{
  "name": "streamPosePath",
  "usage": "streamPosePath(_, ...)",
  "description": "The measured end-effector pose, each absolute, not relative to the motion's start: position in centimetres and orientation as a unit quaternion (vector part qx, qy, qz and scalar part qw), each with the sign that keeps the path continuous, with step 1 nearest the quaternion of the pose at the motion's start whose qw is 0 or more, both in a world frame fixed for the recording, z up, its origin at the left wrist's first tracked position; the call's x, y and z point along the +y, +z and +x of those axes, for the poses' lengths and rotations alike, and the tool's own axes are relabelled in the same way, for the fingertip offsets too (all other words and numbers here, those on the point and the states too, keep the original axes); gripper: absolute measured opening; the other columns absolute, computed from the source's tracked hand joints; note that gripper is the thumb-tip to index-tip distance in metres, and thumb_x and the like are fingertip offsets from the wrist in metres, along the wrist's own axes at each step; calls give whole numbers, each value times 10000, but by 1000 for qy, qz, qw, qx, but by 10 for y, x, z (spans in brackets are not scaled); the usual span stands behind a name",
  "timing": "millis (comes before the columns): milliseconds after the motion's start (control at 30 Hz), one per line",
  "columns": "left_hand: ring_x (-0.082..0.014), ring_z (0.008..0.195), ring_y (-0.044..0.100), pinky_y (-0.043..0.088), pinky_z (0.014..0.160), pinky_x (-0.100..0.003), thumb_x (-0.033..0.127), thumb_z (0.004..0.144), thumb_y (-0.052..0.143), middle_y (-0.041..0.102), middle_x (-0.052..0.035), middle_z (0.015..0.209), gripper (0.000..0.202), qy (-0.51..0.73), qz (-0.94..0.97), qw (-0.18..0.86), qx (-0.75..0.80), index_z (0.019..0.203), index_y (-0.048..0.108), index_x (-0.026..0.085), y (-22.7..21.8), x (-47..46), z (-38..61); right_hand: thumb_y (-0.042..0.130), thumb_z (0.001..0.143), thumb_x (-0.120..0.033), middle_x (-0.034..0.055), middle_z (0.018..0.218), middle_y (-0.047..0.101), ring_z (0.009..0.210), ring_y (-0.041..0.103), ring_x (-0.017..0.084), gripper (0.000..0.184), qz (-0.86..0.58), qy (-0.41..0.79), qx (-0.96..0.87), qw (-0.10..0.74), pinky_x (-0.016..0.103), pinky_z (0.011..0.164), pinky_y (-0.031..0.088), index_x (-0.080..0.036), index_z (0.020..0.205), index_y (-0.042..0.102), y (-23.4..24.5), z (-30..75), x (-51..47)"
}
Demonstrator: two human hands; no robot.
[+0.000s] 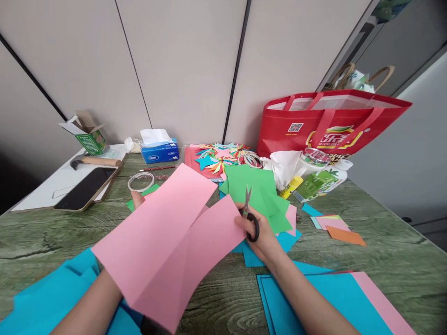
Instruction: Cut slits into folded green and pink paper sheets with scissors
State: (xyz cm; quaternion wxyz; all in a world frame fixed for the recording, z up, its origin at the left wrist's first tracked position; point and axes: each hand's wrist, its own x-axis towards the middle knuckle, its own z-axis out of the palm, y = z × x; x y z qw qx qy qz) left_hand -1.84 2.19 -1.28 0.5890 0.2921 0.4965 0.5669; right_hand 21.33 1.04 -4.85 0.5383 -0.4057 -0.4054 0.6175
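A large pink paper sheet [164,242] with a crease down its middle is lifted above the green wood-grain table [384,260]. My left hand [137,199] is behind its far left edge, with only a fingertip showing round the paper. My right hand [260,232] is closed round the black handles of small scissors [248,211], whose blades point up and away at the sheet's right edge. Green paper [258,190] lies just beyond the scissors.
Blue sheets [324,298] lie at the near left and right. Colourful paper stars [220,157], a tape roll [140,181], a tissue box [159,150], a glue stick [291,187], a red bag [331,123] and a phone [85,188] sit further back.
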Motion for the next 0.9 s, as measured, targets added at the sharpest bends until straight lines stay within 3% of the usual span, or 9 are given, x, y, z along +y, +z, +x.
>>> streamPosePath(100,-192,411,597,457,405,-278,739,603,411,633,-34,460,621,430,262,754,421,685,658,175,-6,20,-26,732,574,-286,-6,678,634,556,554,129,374,-435,597,-276,614,224,498,426,-171,908,605,-51,217,16)
streamPosePath(167,-236,610,656,499,532,-298,671,591,527,701,-81,669,587,412,293,789,349,835,666,155,-5,20,-28,739,562,-261,-10,667,648,547,570,131,371,-447,571,-219,652,236,501,454,-174,899,609,-53,220,19)
streamPosePath(267,-244,752,657,505,652,-301,340,569,739,701,-112,884,450,347,363,800,329,962,639,145,-8,19,-25,729,580,-240,-19,688,664,577,597,134,351,-454,525,-173,698,248,534,489,-181,906,611,-54,224,22)
streamPosePath(367,-223,710,662,512,622,-304,155,637,695,704,-115,877,327,283,390,801,355,958,636,138,-13,16,-18,719,602,-262,-23,742,683,659,624,138,335,-445,531,-147,706,252,605,514,-195,913,617,-52,224,23)
streamPosePath(467,-200,651,661,515,589,-286,173,679,661,714,-104,824,235,354,371,768,383,911,646,138,-13,18,-15,698,639,-303,11,801,696,710,637,153,267,-397,596,-137,684,263,634,528,-176,865,631,-49,222,23)
streamPosePath(600,-174,600,651,517,568,-244,182,580,735,722,-59,743,235,526,316,679,404,802,667,142,-10,25,-15,676,676,-320,19,724,699,678,646,168,192,-327,698,-167,615,336,682,531,-170,784,623,-50,214,17)
streamPosePath(733,-133,539,628,504,519,-192,161,560,744,715,-12,672,225,568,311,644,406,773,672,157,-10,28,-13,679,676,-325,23,662,683,673,645,188,202,-311,746,-221,546,387,710,520,-149,756,619,-53,204,8)
streamPosePath(900,-153,606,648,522,563,-221,200,610,720,723,-20,749,211,571,319,645,395,811,666,172,-17,25,-9,636,703,-411,-10,768,703,732,655,157,211,-310,714,-149,610,305,692,526,-217,785,629,-52,207,11)
